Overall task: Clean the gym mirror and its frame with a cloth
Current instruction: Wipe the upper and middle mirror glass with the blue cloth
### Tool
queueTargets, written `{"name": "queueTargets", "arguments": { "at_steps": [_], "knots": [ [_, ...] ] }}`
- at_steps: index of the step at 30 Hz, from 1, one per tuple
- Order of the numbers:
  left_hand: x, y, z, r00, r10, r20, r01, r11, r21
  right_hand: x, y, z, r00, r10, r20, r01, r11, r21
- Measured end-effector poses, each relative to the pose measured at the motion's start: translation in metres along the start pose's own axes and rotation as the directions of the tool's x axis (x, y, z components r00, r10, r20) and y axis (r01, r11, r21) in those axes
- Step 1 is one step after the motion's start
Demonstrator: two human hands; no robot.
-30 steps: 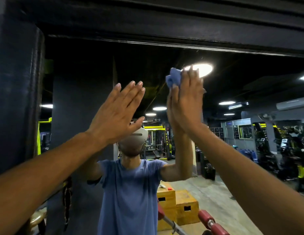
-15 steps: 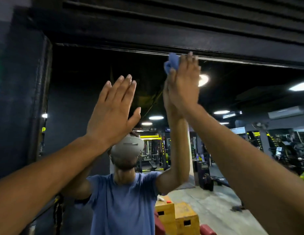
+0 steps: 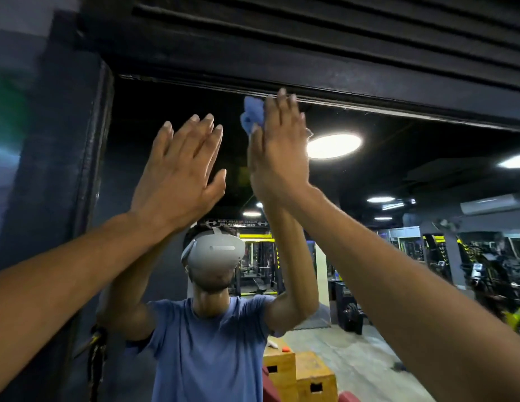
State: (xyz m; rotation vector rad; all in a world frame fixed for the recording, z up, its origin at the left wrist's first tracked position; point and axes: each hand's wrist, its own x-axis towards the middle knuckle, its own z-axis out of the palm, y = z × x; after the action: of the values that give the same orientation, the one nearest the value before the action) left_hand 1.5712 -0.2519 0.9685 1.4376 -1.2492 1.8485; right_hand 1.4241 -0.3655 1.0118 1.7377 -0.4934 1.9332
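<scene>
Near field: both forearms raised toward the glass. Left hand [image 3: 177, 172] flat and released, fingers straight, palm apparently on the mirror [image 3: 398, 181]; contact cannot be confirmed. Right hand [image 3: 277, 152] also flat, fingers straight, pressing the blue cloth [image 3: 253, 116] against the glass; cloth bunched, protruding past the fingers on the upper left.

Key relation: right fingertips [image 3: 282, 95] just under the top frame [image 3: 311, 68], whose long axis runs horizontally, sloping down to the right. Frame edge directly above the cloth; right hand nearer to it than left. Side frame [image 3: 78, 169] vertical, well to the left of both hands.

Far field, in reflection: gym floor, wooden boxes [image 3: 296, 375], ceiling light [image 3: 334, 145]. Sign [image 3: 234, 223] mirrored; lettering too small to read with confidence. No brands legible.
</scene>
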Motion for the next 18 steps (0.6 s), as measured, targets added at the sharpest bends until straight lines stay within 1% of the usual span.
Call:
{"name": "queueTargets", "arguments": {
  "at_steps": [2,3,4,5,7,8,9,11,13,15,17,18],
  "knots": [
    [-0.002,-0.001,0.001,1.0,0.002,0.013,-0.002,1.0,0.001,-0.02,0.006,-0.003,0.978,-0.193,0.073,0.193,0.981,0.01],
    [-0.003,-0.002,0.002,1.0,0.005,0.02,-0.005,1.0,0.0,-0.024,0.015,-0.003,0.967,-0.237,0.091,0.239,0.971,-0.009],
    [-0.004,-0.001,0.002,1.0,0.006,0.026,-0.006,1.0,0.001,-0.023,0.023,-0.004,0.97,-0.233,0.077,0.236,0.971,-0.035],
    [-0.005,-0.001,0.002,1.0,0.004,0.027,-0.004,1.0,0.005,-0.017,0.029,-0.004,0.983,-0.176,0.041,0.178,0.983,-0.053],
    [-0.006,0.0,0.003,1.0,0.002,0.019,-0.002,1.0,0.01,-0.003,0.024,-0.004,1.0,0.002,0.005,-0.002,1.0,-0.021],
    [-0.005,0.0,0.003,1.0,0.005,0.015,-0.006,1.0,0.007,0.004,0.015,-0.003,0.998,0.059,0.006,-0.059,0.998,-0.006],
    [-0.005,0.0,0.003,1.0,0.01,0.014,-0.01,1.0,0.004,0.006,0.004,-0.003,0.997,0.071,0.009,-0.071,0.997,0.005],
    [-0.005,-0.001,0.004,1.0,0.017,0.018,-0.017,1.0,-0.003,-0.002,-0.014,-0.002,1.0,-0.005,0.031,0.004,1.0,0.014],
    [-0.01,-0.003,0.003,0.999,0.023,0.023,-0.023,1.0,-0.015,-0.028,-0.021,-0.004,0.986,-0.132,0.104,0.129,0.991,0.034],
    [-0.021,-0.004,0.001,0.999,0.029,0.039,-0.028,0.999,-0.034,-0.066,-0.017,-0.014,0.957,-0.22,0.191,0.214,0.975,0.055],
    [-0.037,-0.005,0.0,0.997,0.043,0.057,-0.042,0.999,-0.022,-0.101,0.001,-0.026,0.938,-0.245,0.246,0.243,0.969,0.041],
    [-0.045,-0.005,0.0,0.997,0.051,0.064,-0.051,0.999,-0.01,-0.109,0.015,-0.031,0.945,-0.221,0.242,0.225,0.974,0.014]
  ]
}}
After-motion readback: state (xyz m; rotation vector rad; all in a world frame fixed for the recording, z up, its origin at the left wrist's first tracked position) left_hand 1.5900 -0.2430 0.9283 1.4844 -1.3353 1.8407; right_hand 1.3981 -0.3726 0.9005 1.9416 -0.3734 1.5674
